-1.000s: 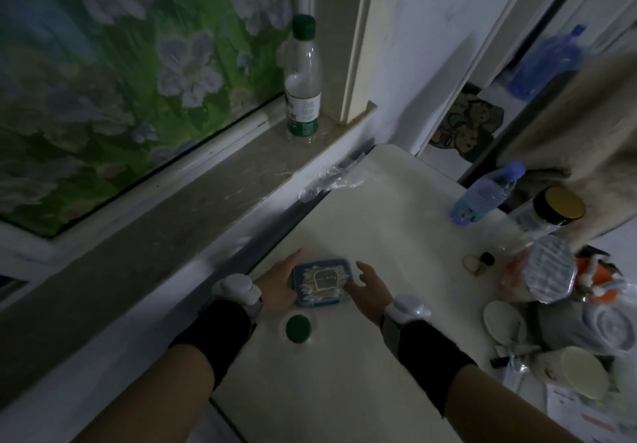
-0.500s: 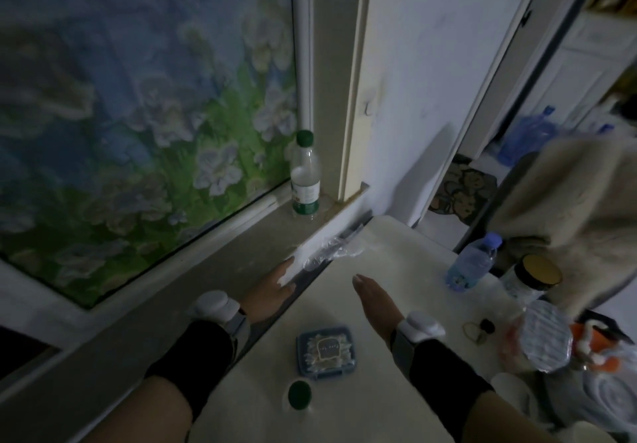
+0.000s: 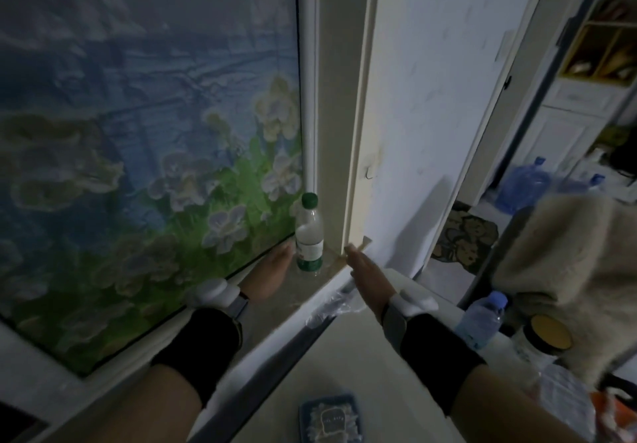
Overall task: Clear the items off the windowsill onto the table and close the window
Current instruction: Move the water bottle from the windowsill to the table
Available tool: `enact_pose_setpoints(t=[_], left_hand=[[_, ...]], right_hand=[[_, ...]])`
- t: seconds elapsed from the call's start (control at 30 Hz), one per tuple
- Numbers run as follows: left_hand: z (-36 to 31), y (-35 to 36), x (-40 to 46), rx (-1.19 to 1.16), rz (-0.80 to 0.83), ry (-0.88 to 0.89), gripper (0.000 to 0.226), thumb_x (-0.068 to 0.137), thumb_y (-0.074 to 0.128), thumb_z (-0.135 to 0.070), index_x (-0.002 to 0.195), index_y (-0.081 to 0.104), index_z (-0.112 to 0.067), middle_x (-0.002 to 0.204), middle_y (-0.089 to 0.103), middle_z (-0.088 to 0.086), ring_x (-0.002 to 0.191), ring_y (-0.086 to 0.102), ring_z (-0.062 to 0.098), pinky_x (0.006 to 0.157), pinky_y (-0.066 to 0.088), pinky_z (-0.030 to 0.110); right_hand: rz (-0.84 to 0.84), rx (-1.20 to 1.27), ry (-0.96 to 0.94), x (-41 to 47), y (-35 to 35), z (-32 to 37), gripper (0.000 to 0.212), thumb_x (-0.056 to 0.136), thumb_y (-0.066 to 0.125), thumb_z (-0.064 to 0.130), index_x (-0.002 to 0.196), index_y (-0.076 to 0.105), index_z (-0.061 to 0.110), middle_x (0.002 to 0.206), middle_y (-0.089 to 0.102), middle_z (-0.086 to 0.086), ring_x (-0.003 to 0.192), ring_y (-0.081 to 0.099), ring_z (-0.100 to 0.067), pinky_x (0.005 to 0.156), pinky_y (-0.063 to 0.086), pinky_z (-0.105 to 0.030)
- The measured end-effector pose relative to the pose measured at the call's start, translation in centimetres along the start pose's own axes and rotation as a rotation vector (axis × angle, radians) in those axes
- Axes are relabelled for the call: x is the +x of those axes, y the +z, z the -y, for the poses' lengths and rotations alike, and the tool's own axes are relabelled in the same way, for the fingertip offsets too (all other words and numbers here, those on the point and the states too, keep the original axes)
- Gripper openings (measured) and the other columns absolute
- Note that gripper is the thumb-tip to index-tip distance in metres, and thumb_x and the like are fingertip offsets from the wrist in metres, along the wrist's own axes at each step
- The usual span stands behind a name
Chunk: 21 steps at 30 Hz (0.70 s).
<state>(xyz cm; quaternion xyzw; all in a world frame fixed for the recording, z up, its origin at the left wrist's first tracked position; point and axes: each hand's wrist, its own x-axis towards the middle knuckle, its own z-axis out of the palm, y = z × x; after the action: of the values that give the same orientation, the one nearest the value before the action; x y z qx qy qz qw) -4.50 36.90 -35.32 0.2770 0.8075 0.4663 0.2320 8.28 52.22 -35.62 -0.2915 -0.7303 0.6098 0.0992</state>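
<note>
A clear plastic bottle (image 3: 309, 235) with a green cap and green label stands upright at the far right end of the grey windowsill (image 3: 275, 308). My left hand (image 3: 270, 272) lies over the sill just left of the bottle, fingers apart, close to it or touching its lower part. My right hand (image 3: 367, 275) reaches forward on the bottle's right, flat and empty, a short gap away. The window pane (image 3: 148, 153) behind carries a flower picture. A blue box (image 3: 331, 418) of cotton swabs lies on the white table (image 3: 351, 360) near me.
A crumpled clear plastic wrap (image 3: 331, 306) sits at the sill's edge. On the table's right stand a blue-capped water bottle (image 3: 481, 320), a dark-lidded jar (image 3: 541, 341) and other clutter. A beige fluffy cloth (image 3: 568, 270) hangs at the right. A white wall and doorway lie beyond.
Both hands left the blue box on the table and reached forward to the far end of the sill, now flanking the green-capped bottle. The view has tilted upward.
</note>
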Motion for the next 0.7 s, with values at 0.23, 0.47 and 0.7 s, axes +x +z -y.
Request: enact_pose_setpoints(t=[0.23,0.47,0.7], left_hand=[[-3.1,-1.0,3.6,-0.348,-0.162,-0.074,0.062,0.092,0.021,-0.059,0.144,0.031,-0.025,0.156,0.024,-0.005,0.142,0.022,0.016,0.119,0.016,0.041],[-4.4,-0.6,5.3,-0.553,-0.018,-0.11,0.074,0.086,0.004,-0.071,0.142,0.032,-0.031,0.155,0.027,-0.008,0.143,0.019,0.014,0.115,0.011,0.036],[-4.8,-0.6,6.0,-0.525,-0.028,-0.152,0.082,0.081,0.003,-0.075,0.139,0.039,-0.03,0.151,0.035,-0.006,0.141,0.027,0.016,0.11,0.018,0.033]], right_hand=[[-0.018,0.162,-0.03,3.7,0.6,5.5,0.066,0.095,0.029,0.057,0.146,0.037,0.017,0.153,0.037,-0.006,0.142,0.033,-0.024,0.12,0.021,-0.043],[0.037,0.203,-0.081,4.9,1.6,7.7,0.069,0.096,0.018,0.058,0.149,0.029,0.016,0.155,0.033,-0.007,0.143,0.031,-0.019,0.12,0.017,-0.035],[0.071,0.231,-0.064,5.0,2.6,8.0,0.071,0.094,0.015,0.06,0.151,0.023,0.018,0.156,0.031,-0.004,0.143,0.032,-0.018,0.109,0.017,-0.026]])
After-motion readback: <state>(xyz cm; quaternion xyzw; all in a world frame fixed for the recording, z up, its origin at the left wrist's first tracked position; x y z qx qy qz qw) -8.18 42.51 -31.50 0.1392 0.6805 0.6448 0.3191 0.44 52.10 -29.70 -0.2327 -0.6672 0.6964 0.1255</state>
